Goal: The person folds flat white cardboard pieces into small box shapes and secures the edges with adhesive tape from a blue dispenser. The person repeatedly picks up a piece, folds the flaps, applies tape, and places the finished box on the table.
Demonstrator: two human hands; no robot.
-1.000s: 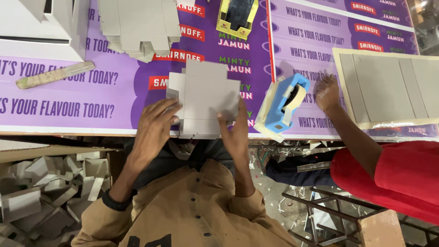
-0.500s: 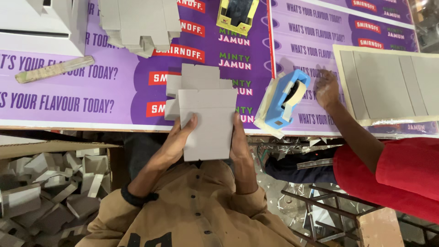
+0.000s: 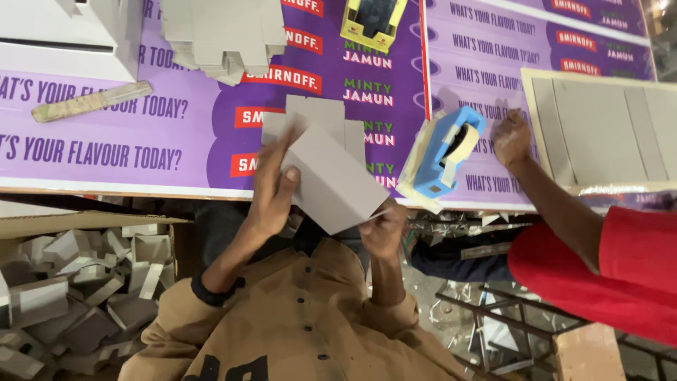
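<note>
A grey card box [image 3: 331,180] was held tilted above the near edge of the purple table [image 3: 106,152], over a flat grey blank [image 3: 317,116] lying on the print. The left hand [image 3: 271,187] gripped its left side, fingers spread up along the panel and thumb across the face. The right hand [image 3: 384,229] was closed on its lower right corner, pinching the edge. Just right of the box stood a blue tape dispenser [image 3: 444,152]. Beyond it another person's hand [image 3: 511,137] rested on the table, its arm in a red sleeve [image 3: 606,275], next to a large card sheet [image 3: 599,130]. Farther back lay a stack of blanks [image 3: 218,35], a yellow box [image 3: 372,21] and a ruler [image 3: 92,101]. A carton of folded boxes [image 3: 70,282] sat below left.
</note>
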